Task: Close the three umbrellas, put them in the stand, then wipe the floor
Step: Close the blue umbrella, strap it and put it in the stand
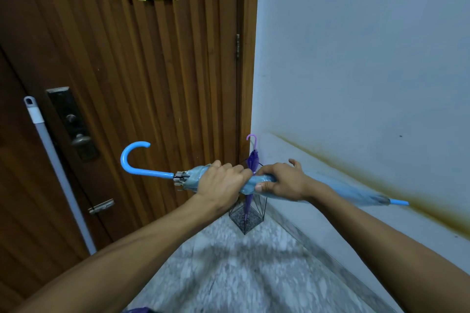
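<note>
Head cam, both grips wrapped around the folded blue umbrella [351, 192], left hand [220, 183] near its hooked handle, right hand [282, 180] mid-canopy, held sideways above the wire stand [245, 216], purple umbrella [253, 160] already inside, corner by door [122, 71].

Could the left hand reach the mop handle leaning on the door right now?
Probably not yet: the left hand grips the blue umbrella. The mop handle stands unobstructed to its left, so letting go would free it.
</note>
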